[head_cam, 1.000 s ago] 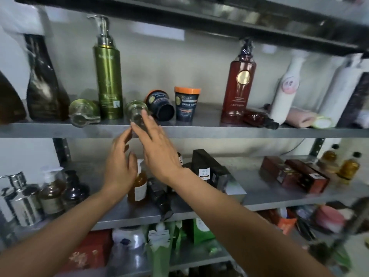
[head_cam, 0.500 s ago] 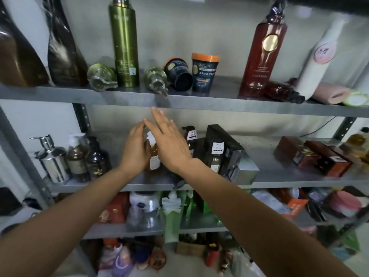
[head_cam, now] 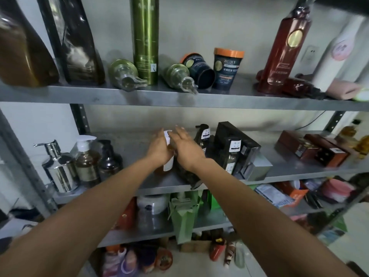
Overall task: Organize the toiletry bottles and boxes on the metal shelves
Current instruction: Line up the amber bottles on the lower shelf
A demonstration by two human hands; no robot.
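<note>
On the middle metal shelf (head_cam: 129,144) stands a small amber bottle (head_cam: 167,166) with a white pump top and a white label. My left hand (head_cam: 158,149) is wrapped round its upper left side. Just right of the bottle, my right hand (head_cam: 185,146) has straight fingers and hovers over a dark bottle (head_cam: 187,174) that lies on its side at the shelf's front edge. Behind my right hand stands another dark pump bottle (head_cam: 202,136). Black boxes (head_cam: 235,148) lean just to the right.
The upper shelf (head_cam: 139,98) carries two green bottles lying down (head_cam: 123,74) (head_cam: 179,76), a tall green bottle (head_cam: 145,37), two orange-lidded jars (head_cam: 227,66) and a red-brown pump bottle (head_cam: 285,47). A chrome dispenser (head_cam: 60,170) stands middle left and brown boxes (head_cam: 311,148) lie middle right.
Both hands have dropped from the lying green bottle on the upper shelf to the middle shelf. My left hand has closed on the amber bottle there.
</note>
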